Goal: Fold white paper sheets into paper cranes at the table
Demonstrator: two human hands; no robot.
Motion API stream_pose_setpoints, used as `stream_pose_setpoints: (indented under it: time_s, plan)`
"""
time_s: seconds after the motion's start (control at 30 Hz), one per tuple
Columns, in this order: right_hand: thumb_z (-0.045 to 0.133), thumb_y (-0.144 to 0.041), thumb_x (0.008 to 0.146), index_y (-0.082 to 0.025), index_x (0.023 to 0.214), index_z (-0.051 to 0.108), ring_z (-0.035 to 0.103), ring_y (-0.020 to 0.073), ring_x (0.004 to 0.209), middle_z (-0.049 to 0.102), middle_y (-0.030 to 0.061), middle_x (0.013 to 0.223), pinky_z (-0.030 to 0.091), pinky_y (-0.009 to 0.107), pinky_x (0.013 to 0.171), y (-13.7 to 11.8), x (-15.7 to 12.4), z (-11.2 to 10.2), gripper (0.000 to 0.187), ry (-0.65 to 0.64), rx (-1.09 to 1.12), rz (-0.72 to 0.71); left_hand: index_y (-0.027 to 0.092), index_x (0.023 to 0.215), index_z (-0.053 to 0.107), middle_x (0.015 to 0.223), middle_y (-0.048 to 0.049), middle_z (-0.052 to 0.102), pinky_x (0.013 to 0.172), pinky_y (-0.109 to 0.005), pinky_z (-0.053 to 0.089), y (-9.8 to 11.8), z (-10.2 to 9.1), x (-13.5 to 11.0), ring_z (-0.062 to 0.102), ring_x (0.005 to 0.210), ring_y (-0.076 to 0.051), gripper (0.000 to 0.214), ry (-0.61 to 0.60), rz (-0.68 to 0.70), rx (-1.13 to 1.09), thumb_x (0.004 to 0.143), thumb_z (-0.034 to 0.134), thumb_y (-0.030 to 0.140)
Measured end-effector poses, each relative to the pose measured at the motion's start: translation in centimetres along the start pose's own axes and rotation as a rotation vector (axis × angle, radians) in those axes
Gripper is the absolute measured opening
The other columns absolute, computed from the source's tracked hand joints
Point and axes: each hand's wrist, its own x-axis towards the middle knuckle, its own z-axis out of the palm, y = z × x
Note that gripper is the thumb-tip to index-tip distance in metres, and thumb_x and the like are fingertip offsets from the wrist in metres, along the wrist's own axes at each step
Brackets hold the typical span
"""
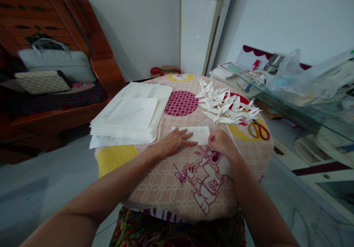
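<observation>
A small printed sheet of paper (201, 134) lies flat on the cloth-covered table in front of me. My left hand (177, 140) rests over its left part, fingers spread and pressing down. At the paper's right edge my right hand (221, 142) is closed, thumb and fingers pinched on the edge; the fingertips are partly hidden. Just beyond, several folded white paper cranes (221, 105) sit in a cluster. To the left stands a thick stack of printed sheets (127, 127), with smaller cut pieces (135, 112) on top.
Scissors with red and yellow handles (259, 130) lie near the right rim of the patterned tablecloth (155, 188). A glass-topped cabinet (304, 107) with plastic bags stands at right. On the left is a wooden bench (105, 66) holding bags; a white upright appliance (197, 29) stands behind.
</observation>
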Motion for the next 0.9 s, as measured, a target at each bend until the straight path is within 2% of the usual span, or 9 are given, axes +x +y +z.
stream_pose_setpoints:
  time_s: [0.13, 0.2, 0.27, 0.37, 0.5, 0.7, 0.9]
  plan:
    - [0.061, -0.009, 0.065, -0.015, 0.059, 0.065, 0.056, 0.0137, 0.053, 0.061, -0.0009, 0.053, 0.036, 0.022, 0.051, 1.5, 0.0, -0.8, 0.009, 0.021, 0.120, 0.025, 0.042, 0.142, 0.050, 0.155, -0.0090, 0.043, 0.110, -0.064, 0.033, 0.3, -0.2, 0.0, 0.042, 0.141, -0.035, 0.059, -0.026, -0.012, 0.035, 0.094, 0.051, 0.007]
    - [0.060, -0.012, 0.069, -0.015, 0.068, 0.066, 0.055, 0.0129, 0.050, 0.061, -0.0021, 0.054, 0.038, 0.022, 0.051, 1.3, 0.2, -0.6, 0.007, 0.028, 0.276, 0.000, 0.042, 0.142, 0.049, 0.155, -0.0086, 0.043, 0.111, -0.063, 0.032, 0.4, -0.2, -0.1, 0.041, 0.142, -0.035, 0.060, -0.027, -0.011, 0.045, 0.094, 0.052, 0.008]
    - [0.058, -0.018, 0.077, -0.015, 0.078, 0.067, 0.055, 0.0126, 0.050, 0.063, -0.0023, 0.058, 0.040, 0.022, 0.051, 0.6, 0.4, 0.2, 0.009, 0.036, 0.401, -0.083, 0.042, 0.143, 0.049, 0.155, -0.0085, 0.042, 0.112, -0.061, 0.032, 0.4, -0.2, -0.1, 0.040, 0.142, -0.034, 0.061, -0.019, -0.004, 0.053, 0.093, 0.052, 0.007]
    - [0.061, -0.016, 0.076, -0.016, 0.079, 0.068, 0.061, 0.0136, 0.062, 0.068, 0.0005, 0.067, 0.043, 0.022, 0.060, -0.6, 0.9, 1.6, 0.007, 0.058, 0.323, -0.228, 0.042, 0.143, 0.049, 0.156, -0.0093, 0.042, 0.112, -0.060, 0.032, 0.3, 0.0, -0.1, 0.040, 0.142, -0.033, 0.061, -0.015, 0.003, 0.067, 0.093, 0.051, 0.006]
    - [0.066, -0.012, 0.075, -0.016, 0.078, 0.068, 0.063, 0.0137, 0.066, 0.070, 0.0016, 0.071, 0.043, 0.023, 0.064, -1.2, 1.1, 2.4, 0.005, 0.026, 0.157, -0.221, 0.040, 0.143, 0.050, 0.156, -0.0095, 0.042, 0.111, -0.060, 0.033, 0.4, -0.1, -0.3, 0.040, 0.142, -0.034, 0.062, -0.027, 0.006, 0.069, 0.092, 0.052, 0.006]
    - [0.067, -0.009, 0.075, -0.017, 0.076, 0.066, 0.061, 0.0126, 0.061, 0.067, -0.0002, 0.067, 0.041, 0.022, 0.060, -0.9, 1.1, 2.3, 0.008, 0.032, 0.165, -0.222, 0.038, 0.144, 0.050, 0.156, -0.0061, 0.042, 0.114, -0.061, 0.029, 0.2, -0.9, -1.5, 0.034, 0.146, -0.034, 0.056, -0.099, -0.002, 0.016, 0.095, 0.049, 0.011]
    - [0.066, -0.008, 0.071, -0.019, 0.072, 0.065, 0.060, 0.0131, 0.059, 0.067, -0.0009, 0.065, 0.041, 0.023, 0.059, -0.4, 1.5, 2.9, 0.011, 0.058, 0.198, -0.266, 0.032, 0.141, 0.054, 0.155, -0.0050, 0.043, 0.118, -0.054, 0.027, -0.8, -1.1, -3.7, 0.035, 0.146, -0.031, 0.050, -0.089, -0.025, -0.029, 0.096, 0.045, 0.012]
